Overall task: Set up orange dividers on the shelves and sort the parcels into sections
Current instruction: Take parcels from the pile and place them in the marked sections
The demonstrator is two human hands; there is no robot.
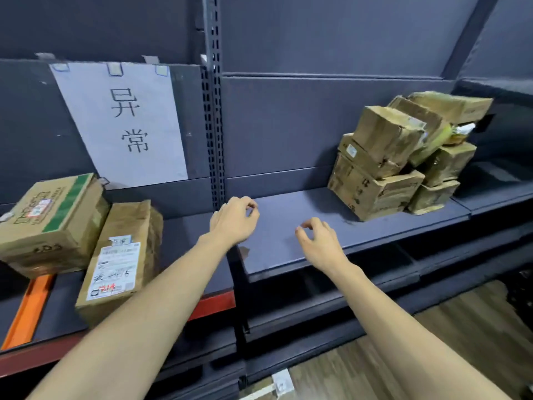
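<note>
My left hand and my right hand hover over the bare middle of a dark grey shelf, fingers loosely curled and holding nothing. An orange divider lies on the left shelf section, partly under a large cardboard parcel with a green stripe. A long brown parcel with a white label leans beside it. A heap of several brown parcels is piled at the right end of the shelf, beyond my right hand.
A white paper sign with handwritten characters is taped to the back panel. A perforated metal upright separates the two shelf bays. Lower shelves and a wooden floor lie below.
</note>
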